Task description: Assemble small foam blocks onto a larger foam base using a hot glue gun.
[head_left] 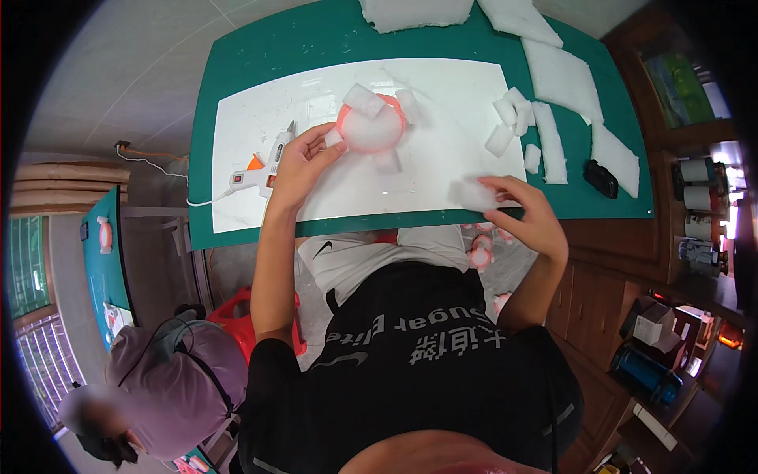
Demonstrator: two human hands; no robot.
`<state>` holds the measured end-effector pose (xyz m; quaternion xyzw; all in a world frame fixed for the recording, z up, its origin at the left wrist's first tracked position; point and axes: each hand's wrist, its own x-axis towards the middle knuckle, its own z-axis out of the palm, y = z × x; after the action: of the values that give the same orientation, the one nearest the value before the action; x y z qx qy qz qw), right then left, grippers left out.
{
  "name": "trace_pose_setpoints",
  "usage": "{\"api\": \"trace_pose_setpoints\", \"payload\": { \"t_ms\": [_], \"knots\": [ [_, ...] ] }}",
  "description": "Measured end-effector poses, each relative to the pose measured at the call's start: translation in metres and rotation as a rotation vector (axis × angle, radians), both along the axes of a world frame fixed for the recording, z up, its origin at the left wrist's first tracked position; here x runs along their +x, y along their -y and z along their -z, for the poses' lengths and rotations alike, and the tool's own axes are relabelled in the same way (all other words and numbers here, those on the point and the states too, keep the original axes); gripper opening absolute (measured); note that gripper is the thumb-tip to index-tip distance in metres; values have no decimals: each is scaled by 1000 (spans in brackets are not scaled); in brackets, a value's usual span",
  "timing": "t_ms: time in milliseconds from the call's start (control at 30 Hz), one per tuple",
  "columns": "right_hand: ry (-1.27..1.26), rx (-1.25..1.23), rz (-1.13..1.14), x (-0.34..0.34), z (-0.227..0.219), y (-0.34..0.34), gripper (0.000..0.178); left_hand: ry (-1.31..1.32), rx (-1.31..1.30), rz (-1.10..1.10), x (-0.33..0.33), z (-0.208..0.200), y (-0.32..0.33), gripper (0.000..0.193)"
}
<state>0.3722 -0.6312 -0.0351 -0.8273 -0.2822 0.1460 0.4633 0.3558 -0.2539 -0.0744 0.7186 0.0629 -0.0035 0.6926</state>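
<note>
White foam (469,195) is gripped in the right hand (527,212). The left hand (304,164) pinches a smaller piece (333,138) beside the pink-rimmed disc (370,133).

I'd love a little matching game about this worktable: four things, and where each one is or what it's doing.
Things
1. Left hand
2. Right hand
3. Glue gun
4. Black object

Places and states
A. Lying on the left part of the white board, its cord running off leftward
B. Holding a loose white piece near the board's near edge
C. On the green table, right of the board
D. Fingers at the left side of the pink-edged round piece

Pairs: 1-D, 2-B, 3-A, 4-C
</note>
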Motion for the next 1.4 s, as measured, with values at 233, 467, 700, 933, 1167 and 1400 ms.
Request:
{"api": "trace_pose_setpoints", "payload": {
  "t_ms": [233, 467, 700, 933, 1167, 1400],
  "knots": [
    [-77, 96, 47, -11, -9, 44, 49, -16, -13, -34, 1, -4, 4, 43],
    [-69, 315, 259, -10, 7, 60, 40, -7, -22, -36, 3, 0, 4, 44],
    [281, -169, 358, -5, 4, 40, 37, -4, -23, -43, 1, 2, 3, 43],
    [321, 143, 271, -8, 22, -86, 40, 8, -59, -70, 1, 0, 10, 42],
    [94, 222, 208, 9, 33, -125, 48, 34, 11, -36, -7, -3, 13, 43],
    [104, 244, 130, -4, 33, -115, 36, 119, 82, -3, -13, -4, 18, 46]
  ]
}}
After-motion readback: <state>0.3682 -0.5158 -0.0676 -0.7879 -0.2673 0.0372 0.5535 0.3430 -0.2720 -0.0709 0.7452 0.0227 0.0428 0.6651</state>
